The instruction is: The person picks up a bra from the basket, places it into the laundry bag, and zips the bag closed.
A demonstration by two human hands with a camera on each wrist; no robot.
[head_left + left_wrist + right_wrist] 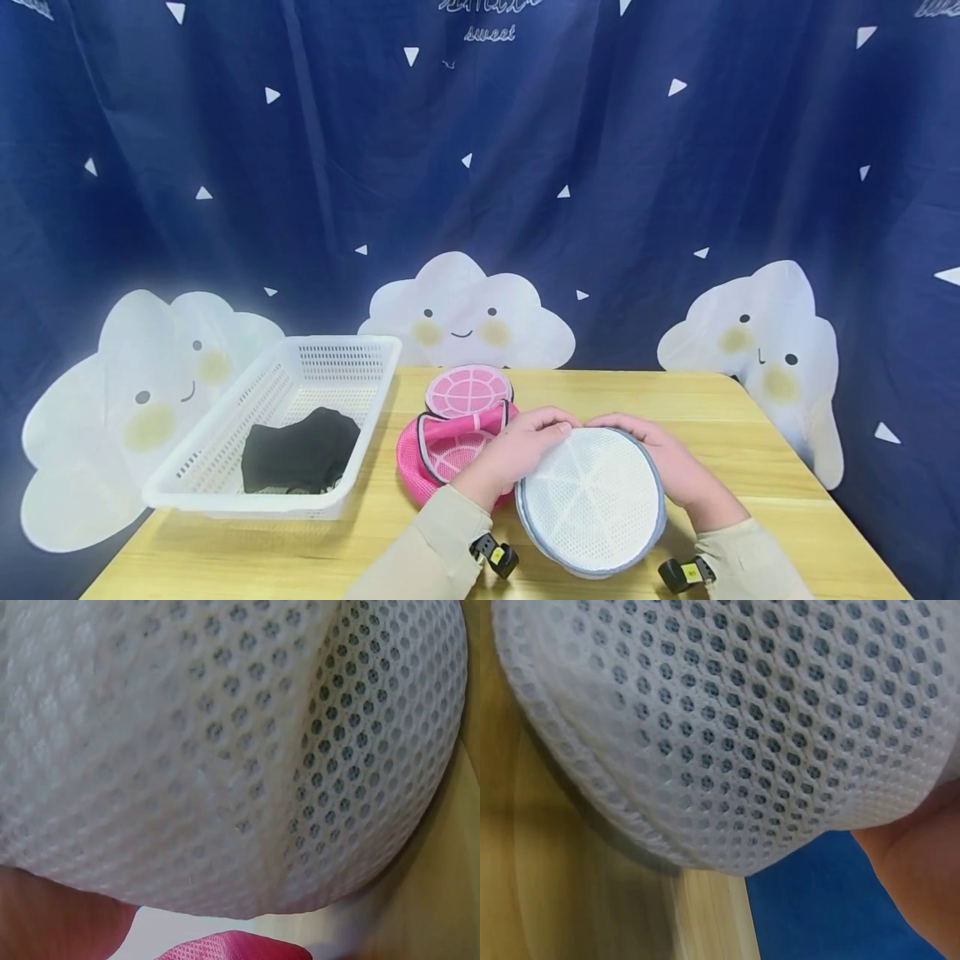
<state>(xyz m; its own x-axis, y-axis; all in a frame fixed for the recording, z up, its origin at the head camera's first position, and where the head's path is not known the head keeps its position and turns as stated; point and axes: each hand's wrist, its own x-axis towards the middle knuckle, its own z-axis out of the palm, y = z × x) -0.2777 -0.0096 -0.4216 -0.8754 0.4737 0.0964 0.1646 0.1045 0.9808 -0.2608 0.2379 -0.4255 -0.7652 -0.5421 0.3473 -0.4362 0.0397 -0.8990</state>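
A round white mesh laundry bag with a grey-blue rim is tilted toward me at the front of the table. My left hand grips its far left edge, the thumb lying against the face. On the far right edge my right hand holds it, the fingers partly hidden behind the rim. White mesh fills most of the left wrist view, and the right wrist view shows mesh beside a finger. Just left of the white bag is a pink mesh laundry bag, its round lid folded back.
A white plastic basket stands at the left of the wooden table, with black cloth inside. Behind the table hangs a dark blue curtain printed with clouds and triangles.
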